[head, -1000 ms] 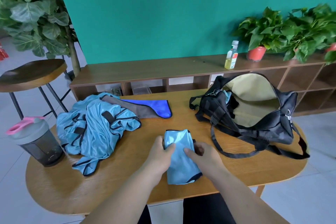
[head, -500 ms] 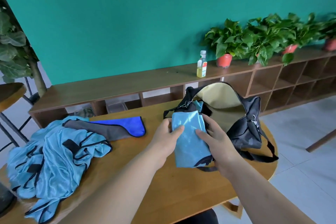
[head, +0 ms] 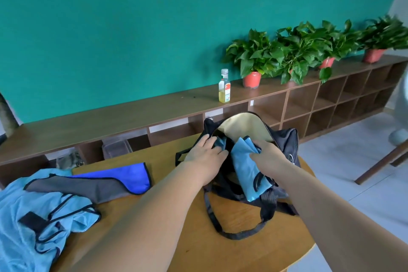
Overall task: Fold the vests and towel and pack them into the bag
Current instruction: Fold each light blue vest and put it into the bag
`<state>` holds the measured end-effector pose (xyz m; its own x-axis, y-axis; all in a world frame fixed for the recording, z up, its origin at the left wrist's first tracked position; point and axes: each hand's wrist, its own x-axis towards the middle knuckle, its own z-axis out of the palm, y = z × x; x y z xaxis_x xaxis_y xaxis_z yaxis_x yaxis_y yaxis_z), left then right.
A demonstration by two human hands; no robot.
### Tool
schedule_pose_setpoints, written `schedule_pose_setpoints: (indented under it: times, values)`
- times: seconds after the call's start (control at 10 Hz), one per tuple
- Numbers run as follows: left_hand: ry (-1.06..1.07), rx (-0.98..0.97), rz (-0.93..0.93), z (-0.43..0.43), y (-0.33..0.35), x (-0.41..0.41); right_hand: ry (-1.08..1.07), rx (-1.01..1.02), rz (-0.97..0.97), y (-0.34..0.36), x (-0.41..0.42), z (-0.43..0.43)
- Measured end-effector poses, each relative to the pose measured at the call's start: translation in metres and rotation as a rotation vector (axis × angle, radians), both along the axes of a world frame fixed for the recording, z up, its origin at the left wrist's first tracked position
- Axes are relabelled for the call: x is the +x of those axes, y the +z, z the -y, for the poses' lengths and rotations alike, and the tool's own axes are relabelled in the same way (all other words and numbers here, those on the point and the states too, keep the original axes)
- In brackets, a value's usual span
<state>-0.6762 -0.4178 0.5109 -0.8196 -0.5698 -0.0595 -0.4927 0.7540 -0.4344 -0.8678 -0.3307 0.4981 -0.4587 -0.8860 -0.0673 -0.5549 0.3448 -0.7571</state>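
Note:
A black duffel bag [head: 287, 139] with a pale yellow lining stands open on the round wooden table [head: 220, 252]. My right hand [head: 270, 158] grips a folded light-blue vest [head: 242, 171] and holds it at the bag's mouth, its top end over the rim. My left hand [head: 205, 157] holds the bag's near-left rim, fingers reaching inside beside another bit of light-blue cloth [head: 220, 142]. A heap of unfolded light-blue vests [head: 33, 216] lies at the table's left. Behind the heap lies a blue and grey towel [head: 106, 184].
The bag's black straps [head: 234, 235] loop over the table in front of it. A long low wooden shelf [head: 132, 115] behind carries a small bottle [head: 224, 87] and several potted plants [head: 254, 62]. A wooden furniture leg [head: 379, 169] slants at the right.
Both hands lifted the folded vest from the table and carried it right to the bag. My left hand let go of it and took the bag's rim; my view swung right.

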Motion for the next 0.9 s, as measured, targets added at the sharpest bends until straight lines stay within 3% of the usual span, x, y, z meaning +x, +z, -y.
schedule_pose_setpoints:
  times: [0.1,0.2,0.3,0.4,0.5,0.7,0.9]
  values:
    - [-0.050,-0.184,0.177,0.022,0.004,-0.005,0.071,0.101,-0.041,-0.001,-0.013,0.022]
    - [-0.120,-0.261,0.142,0.031,0.006,0.003,0.191,0.137,-0.023,0.002,-0.014,0.044]
    - [-0.163,-0.215,0.055,0.033,0.006,0.013,0.286,0.158,0.039,0.001,-0.010,0.070]
    - [-0.177,-0.121,-0.061,0.034,0.011,0.018,0.226,0.104,0.246,-0.004,0.000,0.097]
    - [-0.181,-0.035,-0.162,0.037,0.014,0.021,-0.026,-0.044,0.475,-0.018,0.018,0.122]
    - [-0.131,0.017,-0.235,0.050,0.013,0.030,-0.231,0.117,0.295,-0.055,0.043,0.144]
    - [-0.140,0.055,-0.338,0.052,0.008,0.030,-0.146,0.136,0.242,-0.038,0.038,0.160]
